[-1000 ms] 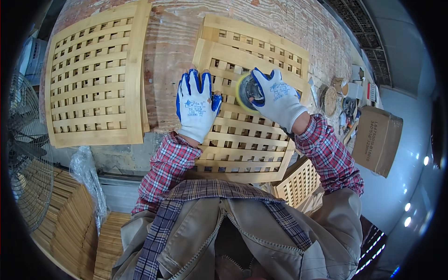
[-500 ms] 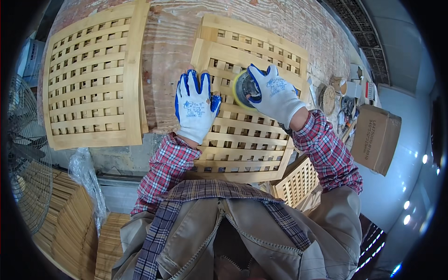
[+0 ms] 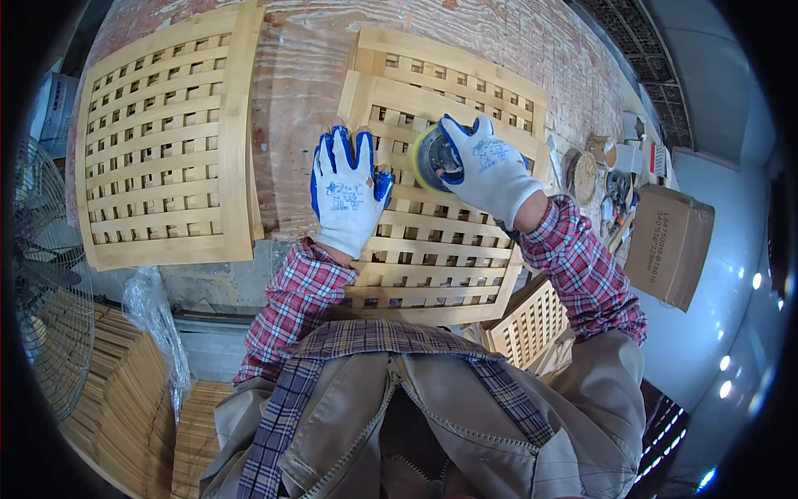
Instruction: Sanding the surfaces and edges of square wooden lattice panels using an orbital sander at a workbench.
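In front of me a wooden lattice panel (image 3: pixel 432 258) lies on the workbench, overlapping another lattice panel (image 3: pixel 457 71) behind it. My right hand (image 3: pixel 490 166), in a white glove with blue coating, is wrapped round a round power sander (image 3: pixel 434 158) with a yellowish pad edge. The sander rests on the upper part of the near panel. My left hand (image 3: pixel 345 191), gloved alike, lies flat with fingers spread on the panel's left side. Its palm is hidden beneath it.
More lattice panels (image 3: pixel 158 158) are stacked on the bench's left. A wire fan (image 3: pixel 50 274) and piled wood slats (image 3: pixel 125 399) stand lower left, with clear plastic wrap (image 3: pixel 158 316) hanging nearby. A cardboard box (image 3: pixel 669 249) and small clutter lie right. Another lattice panel (image 3: pixel 532 324) leans below the bench.
The sander and my right hand have shifted very slightly to the left. My left hand stays in place on the panel.
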`<state>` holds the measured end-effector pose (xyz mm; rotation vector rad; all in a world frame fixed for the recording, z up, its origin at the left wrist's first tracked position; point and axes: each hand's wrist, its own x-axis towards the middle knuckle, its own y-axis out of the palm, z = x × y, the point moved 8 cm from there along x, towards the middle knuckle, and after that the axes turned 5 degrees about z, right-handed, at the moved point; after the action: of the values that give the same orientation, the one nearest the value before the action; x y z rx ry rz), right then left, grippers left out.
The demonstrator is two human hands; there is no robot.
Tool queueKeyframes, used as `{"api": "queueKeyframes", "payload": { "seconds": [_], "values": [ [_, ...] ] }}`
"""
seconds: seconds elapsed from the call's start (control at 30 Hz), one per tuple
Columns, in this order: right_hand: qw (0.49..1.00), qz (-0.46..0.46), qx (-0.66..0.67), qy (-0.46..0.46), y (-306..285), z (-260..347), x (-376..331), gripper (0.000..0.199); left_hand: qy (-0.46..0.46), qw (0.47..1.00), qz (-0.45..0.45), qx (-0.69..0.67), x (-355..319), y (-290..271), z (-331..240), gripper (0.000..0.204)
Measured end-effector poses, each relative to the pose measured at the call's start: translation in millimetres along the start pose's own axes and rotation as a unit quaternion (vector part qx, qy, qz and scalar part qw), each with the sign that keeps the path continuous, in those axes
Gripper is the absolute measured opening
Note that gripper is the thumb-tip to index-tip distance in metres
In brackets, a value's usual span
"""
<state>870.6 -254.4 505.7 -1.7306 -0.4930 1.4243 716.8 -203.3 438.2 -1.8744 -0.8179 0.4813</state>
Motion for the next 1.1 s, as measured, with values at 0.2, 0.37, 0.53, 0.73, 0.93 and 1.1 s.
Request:
{"api": "queueKeyframes", "payload": {
  "seconds": [0.2,0.37,0.53,0.73,0.93,1.1],
  "values": [
    [1.0,-0.003,0.0,0.004,1.8,0.1,0.4,0.07,-0.002,1.0,0.005,0.002,-0.4,-1.1,1.9,0.066],
    [1.0,-0.011,0.003,0.012,-1.5,3.8,-1.0,0.07,0.003,1.0,-0.001,0.007,1.4,-1.3,0.9,0.066],
    [0.994,-0.092,0.056,0.033,19.4,-31.8,-28.9,0.072,0.004,1.0,-0.003,0.004,2.3,-1.5,-4.8,0.064],
    [0.914,-0.332,0.195,0.131,27.4,-106.1,-124.4,0.077,0.112,0.988,-0.007,0.11,-1.5,1.0,-21.8,0.055],
    [0.858,-0.372,0.232,0.266,92.2,-249.9,-169.3,0.078,0.147,0.982,0.02,0.119,14.4,1.3,-58.4,0.048],
    [0.835,-0.384,0.238,0.314,156.8,-302.7,-164.6,0.077,0.179,0.964,0.07,0.182,18.9,-2.5,-84.9,0.047]
  ]
}}
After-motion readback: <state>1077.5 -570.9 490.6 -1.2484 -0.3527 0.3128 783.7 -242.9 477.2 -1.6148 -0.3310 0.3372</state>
